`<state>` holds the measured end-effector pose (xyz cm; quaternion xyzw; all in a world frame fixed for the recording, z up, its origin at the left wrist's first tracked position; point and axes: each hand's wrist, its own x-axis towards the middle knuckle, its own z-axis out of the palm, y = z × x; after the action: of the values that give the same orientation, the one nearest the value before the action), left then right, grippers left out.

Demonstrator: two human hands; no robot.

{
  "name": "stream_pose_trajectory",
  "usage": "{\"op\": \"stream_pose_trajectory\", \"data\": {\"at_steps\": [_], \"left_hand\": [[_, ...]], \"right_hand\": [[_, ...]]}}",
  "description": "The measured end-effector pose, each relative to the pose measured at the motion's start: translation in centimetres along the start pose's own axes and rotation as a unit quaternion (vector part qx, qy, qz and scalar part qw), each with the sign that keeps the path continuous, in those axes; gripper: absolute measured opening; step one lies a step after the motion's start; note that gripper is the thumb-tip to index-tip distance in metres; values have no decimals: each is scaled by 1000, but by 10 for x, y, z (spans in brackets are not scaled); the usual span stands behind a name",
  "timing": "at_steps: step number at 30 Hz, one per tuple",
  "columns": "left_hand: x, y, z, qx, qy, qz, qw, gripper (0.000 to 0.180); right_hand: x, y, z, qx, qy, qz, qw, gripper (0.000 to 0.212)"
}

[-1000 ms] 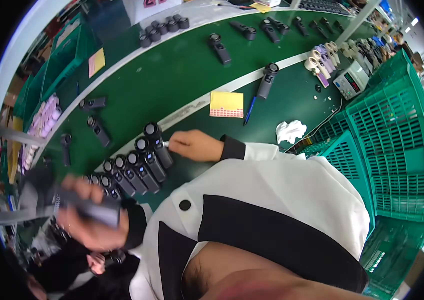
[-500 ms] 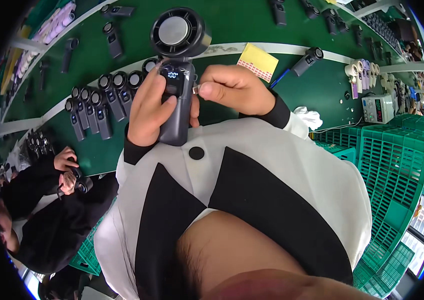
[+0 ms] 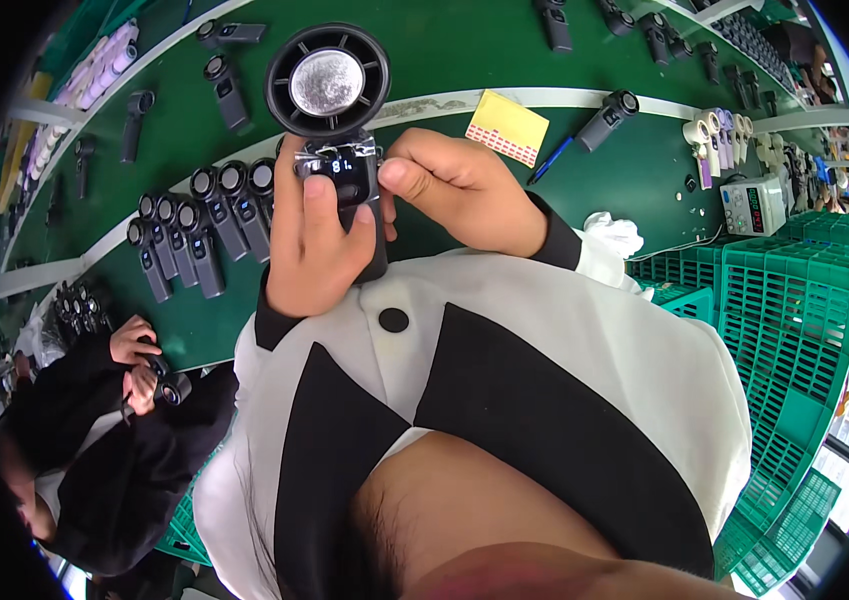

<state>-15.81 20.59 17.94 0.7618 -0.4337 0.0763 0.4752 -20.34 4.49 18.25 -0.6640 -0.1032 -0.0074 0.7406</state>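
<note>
Left hand [image 3: 319,245] gripping round-headed handheld fan [image 3: 329,95]; right hand [image 3: 469,190] curled alongside, hold unclear; latticed plastic crate [image 3: 789,325] right of hands.

A plain white jacket [image 3: 584,340] is showing, loose and softly creasing, with a round black button [image 3: 394,320] standing out on its front. Just neckward of the button, two broad, pointed black lapels [image 3: 514,420] are spreading apart. To either side of the button, white sleeves [image 3: 601,262] are ending in black cuffs [image 3: 562,236], contrasting sharply.
</note>
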Motion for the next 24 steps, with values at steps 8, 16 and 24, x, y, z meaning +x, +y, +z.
{"op": "stream_pose_trajectory", "data": {"at_steps": [8,16,24], "left_hand": [[2,-27,10,243,-28,272,931,41],[1,-37,18,-249,-156,-139,946,38],[31,-14,-33,-379,316,-103,864,42]], "right_hand": [[-2,-7,-43,-197,-116,-64,971,20],[-21,-3,-41,-124,-32,18,992,20],[-14,42,-31,-210,24,64,975,22]]}}
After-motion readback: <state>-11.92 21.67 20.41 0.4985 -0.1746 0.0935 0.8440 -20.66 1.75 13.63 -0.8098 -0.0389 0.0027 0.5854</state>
